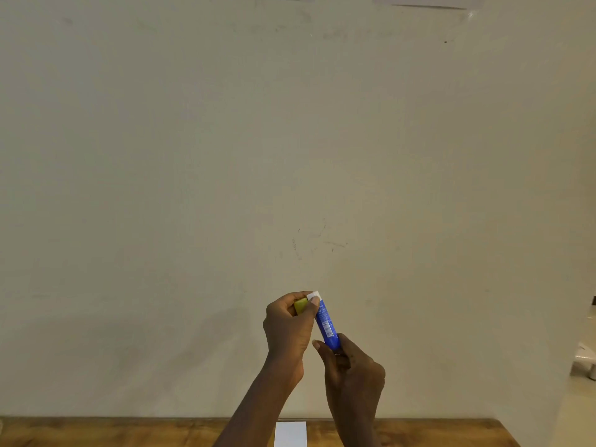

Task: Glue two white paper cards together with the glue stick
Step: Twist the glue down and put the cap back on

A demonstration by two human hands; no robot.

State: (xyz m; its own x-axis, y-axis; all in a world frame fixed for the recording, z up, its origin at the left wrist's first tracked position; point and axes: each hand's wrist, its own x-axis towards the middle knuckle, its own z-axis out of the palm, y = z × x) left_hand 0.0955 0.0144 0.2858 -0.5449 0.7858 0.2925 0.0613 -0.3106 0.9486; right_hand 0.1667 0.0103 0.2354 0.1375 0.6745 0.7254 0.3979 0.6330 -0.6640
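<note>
I hold a blue glue stick (326, 325) up in front of the wall, tilted with its white top end at the upper left. My right hand (353, 371) grips its lower end. My left hand (288, 330) is closed around the yellow cap (301, 305), which sits just left of the stick's white tip. Whether the cap touches the tip is unclear. One white paper card (291, 433) lies on the wooden table (129, 432) at the bottom edge, between my forearms. A second card is not visible.
A plain beige wall (290, 156) fills most of the view. Only a narrow strip of the table shows at the bottom. A white object (585, 359) stands at the right edge.
</note>
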